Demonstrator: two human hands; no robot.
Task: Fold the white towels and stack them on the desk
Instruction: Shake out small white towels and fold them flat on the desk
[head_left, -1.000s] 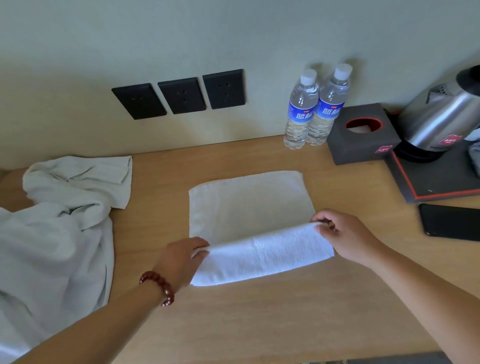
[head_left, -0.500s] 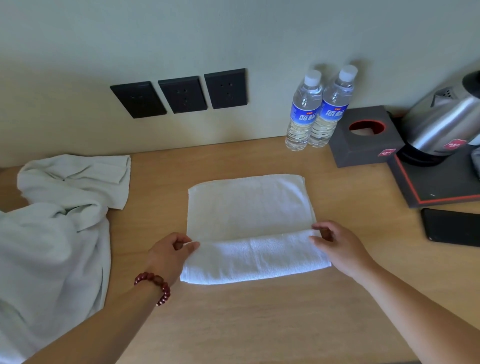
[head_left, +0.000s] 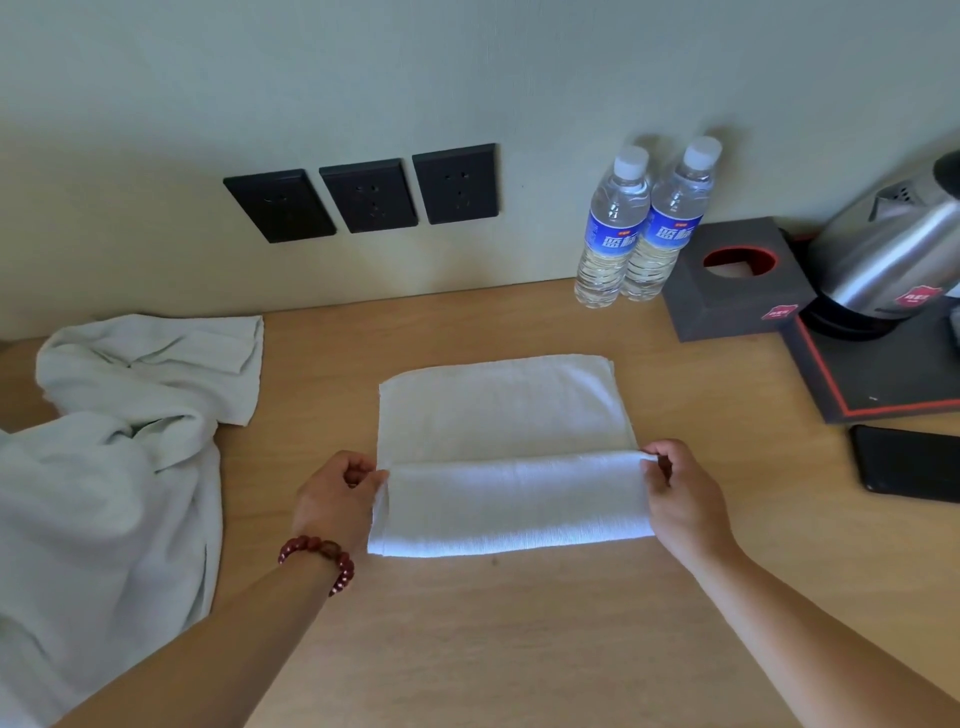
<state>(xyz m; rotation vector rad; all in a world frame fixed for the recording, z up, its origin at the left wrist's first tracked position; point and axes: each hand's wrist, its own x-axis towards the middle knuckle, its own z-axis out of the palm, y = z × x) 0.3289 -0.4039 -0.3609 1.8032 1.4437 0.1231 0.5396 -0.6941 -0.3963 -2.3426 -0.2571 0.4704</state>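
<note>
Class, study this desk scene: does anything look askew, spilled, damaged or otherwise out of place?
Nothing is spilled or damaged. The one untidy spot is the rumpled heap of towels at the desk's left end, bunched and unfolded. The towel in the middle lies flat, its near edge pinched by the left hand and right hand. Both water bottles stand upright.

I lose the crumpled towels (head_left: 104, 493) past the left edge and lower left corner of the frame. At the right edge the kettle (head_left: 893, 260), its black tray (head_left: 883, 384) and the phone (head_left: 909, 462) are all cut off. The folded flap of the white towel (head_left: 498, 415) hides my fingertips, so I can't read either grip fully. The bottle labels' (head_left: 613, 239) small print is too fine to read.
</note>
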